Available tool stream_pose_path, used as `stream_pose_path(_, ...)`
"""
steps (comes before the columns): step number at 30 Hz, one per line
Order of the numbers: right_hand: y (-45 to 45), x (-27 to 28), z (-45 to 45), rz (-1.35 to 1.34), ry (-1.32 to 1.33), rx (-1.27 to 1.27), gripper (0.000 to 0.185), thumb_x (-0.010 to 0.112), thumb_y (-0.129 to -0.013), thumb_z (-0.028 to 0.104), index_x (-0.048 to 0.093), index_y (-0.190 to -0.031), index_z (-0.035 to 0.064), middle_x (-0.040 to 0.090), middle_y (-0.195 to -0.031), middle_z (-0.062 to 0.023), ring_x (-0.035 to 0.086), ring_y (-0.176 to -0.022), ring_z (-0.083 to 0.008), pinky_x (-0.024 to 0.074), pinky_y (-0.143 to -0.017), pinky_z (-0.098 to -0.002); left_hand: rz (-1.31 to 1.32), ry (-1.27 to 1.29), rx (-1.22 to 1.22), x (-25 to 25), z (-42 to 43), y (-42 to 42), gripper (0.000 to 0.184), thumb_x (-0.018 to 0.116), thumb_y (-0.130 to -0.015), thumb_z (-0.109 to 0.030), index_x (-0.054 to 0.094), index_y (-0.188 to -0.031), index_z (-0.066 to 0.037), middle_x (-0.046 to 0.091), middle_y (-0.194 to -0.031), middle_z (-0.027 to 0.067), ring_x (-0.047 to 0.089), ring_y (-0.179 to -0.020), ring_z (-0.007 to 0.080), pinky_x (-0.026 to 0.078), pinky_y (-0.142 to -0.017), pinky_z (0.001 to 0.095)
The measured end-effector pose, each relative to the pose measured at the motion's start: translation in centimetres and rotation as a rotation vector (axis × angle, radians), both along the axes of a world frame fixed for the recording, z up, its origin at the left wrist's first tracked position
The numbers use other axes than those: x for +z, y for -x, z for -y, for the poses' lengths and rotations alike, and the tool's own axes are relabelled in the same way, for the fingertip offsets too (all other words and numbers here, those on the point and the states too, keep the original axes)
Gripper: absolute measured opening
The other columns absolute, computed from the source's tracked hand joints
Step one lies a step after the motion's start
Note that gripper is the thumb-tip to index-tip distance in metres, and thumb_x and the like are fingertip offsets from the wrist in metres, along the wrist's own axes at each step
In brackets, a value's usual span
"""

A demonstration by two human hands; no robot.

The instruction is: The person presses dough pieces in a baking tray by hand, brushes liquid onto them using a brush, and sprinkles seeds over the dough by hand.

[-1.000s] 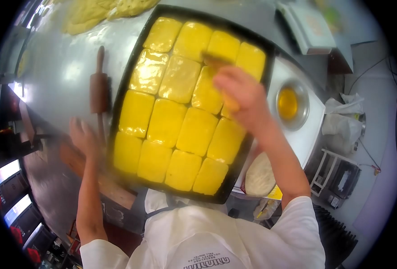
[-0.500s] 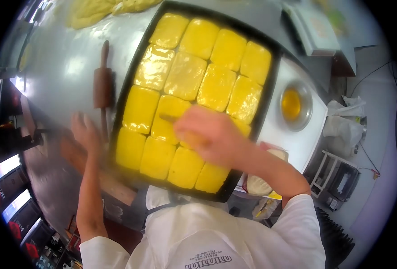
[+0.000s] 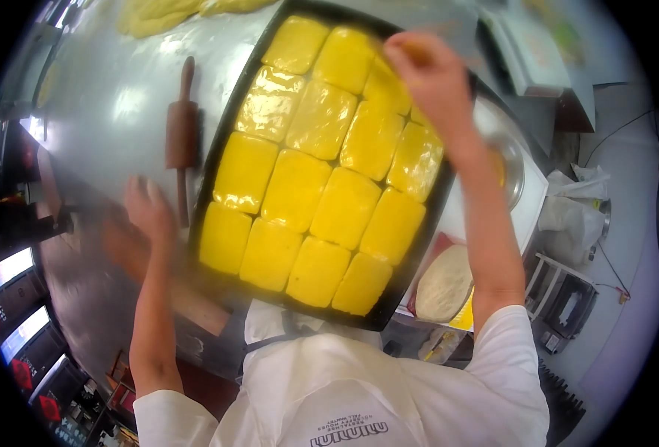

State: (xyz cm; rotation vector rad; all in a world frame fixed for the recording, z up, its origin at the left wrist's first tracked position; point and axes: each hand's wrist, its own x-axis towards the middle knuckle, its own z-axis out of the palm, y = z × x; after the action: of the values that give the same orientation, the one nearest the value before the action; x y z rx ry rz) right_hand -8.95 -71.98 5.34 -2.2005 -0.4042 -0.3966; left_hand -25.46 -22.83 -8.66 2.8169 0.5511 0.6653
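From my end of the head feed: the right hand (image 3: 431, 71) had just swung from the tray's middle out to its far right corner; the squares it had covered in the third row came back into view, so I read that as the work moving to the far row.

The dark tray (image 3: 380, 316) sat on the counter (image 3: 113, 149), near edge close to the apron; it carried yellow dough squares (image 3: 296, 190) in a four-by-four layout, second row from the far edge showing the strongest gloss.

Right arm pose: forearm long and raised, passing over the white board (image 3: 456, 216) and across part of the metal bowl (image 3: 519, 179); wrist turned in over the tray, fingers closed round what looked like a brush (image 3: 414, 50), though blur and knuckles hid most of it.

Left hand (image 3: 149, 205) stayed beyond the tray's left edge, fingers extended, gripping nothing I could see; it was near the lower end of the rolling pin (image 3: 183, 134), apparently not on it; hands well apart, tray between them.
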Motion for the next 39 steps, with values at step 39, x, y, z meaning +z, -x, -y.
stream_pose_path(39, 18.1, 4.6, -6.3, -0.075, 0.295, -0.005, 0.014, 0.072, -0.089, 0.004, 0.067, -0.102, 0.0078, 0.066, -0.098, -0.0125, 0.067, -0.087, -0.0354, 0.0534, -0.073, -0.0376, 0.0, 0.014, -0.007, -0.2, -0.7, 0.5, 0.048, 0.056, -0.102, -0.032, 0.057, -0.139, -0.002, 0.052, -0.151, 0.0182, 0.045, -0.14, 0.0374, 0.034, -0.114, 0.0506)
